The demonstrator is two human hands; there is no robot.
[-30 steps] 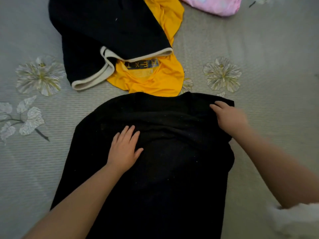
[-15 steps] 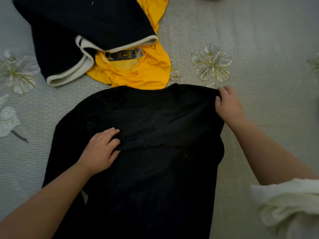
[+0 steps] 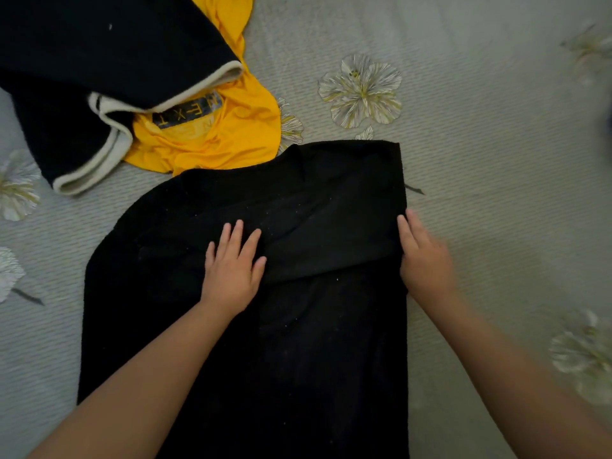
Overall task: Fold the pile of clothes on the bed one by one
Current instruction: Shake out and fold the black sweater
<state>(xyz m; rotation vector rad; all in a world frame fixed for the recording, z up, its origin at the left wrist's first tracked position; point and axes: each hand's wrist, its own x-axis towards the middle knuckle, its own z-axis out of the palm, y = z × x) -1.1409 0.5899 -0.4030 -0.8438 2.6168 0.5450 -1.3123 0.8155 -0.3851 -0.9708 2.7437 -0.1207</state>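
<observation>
In the head view, the only readable writing sits in the upper left of the frame: a dark neck label (image 3: 187, 111) inside the yellow shirt (image 3: 228, 134) shows pale block letters, upside down from here, that read "EXT" with a partly covered letter beside them. That yellow shirt lies crumpled on the bed (image 3: 496, 160), half under a dark navy garment (image 3: 99, 51) with cream-trimmed edges, which fills the top left corner. The black shirt (image 3: 298, 342) takes up the centre and lower middle of the frame, spread flat on the bed's pale grey cover printed with flowers, its upper right part folded over in a straight-edged flap; its top edge just touches the yellow shirt. The left hand (image 3: 233, 270) comes up from the lower left and lies palm down on the black shirt near its middle, fingers straight and slightly spread, pressing the cloth, its grip apart and holding nothing. The right hand (image 3: 425, 260), somewhat blurred, reaches in from the lower right and rests at the black shirt's right edge, its fingers extended along the fold line and touching the cloth, its grip likewise apart.
</observation>
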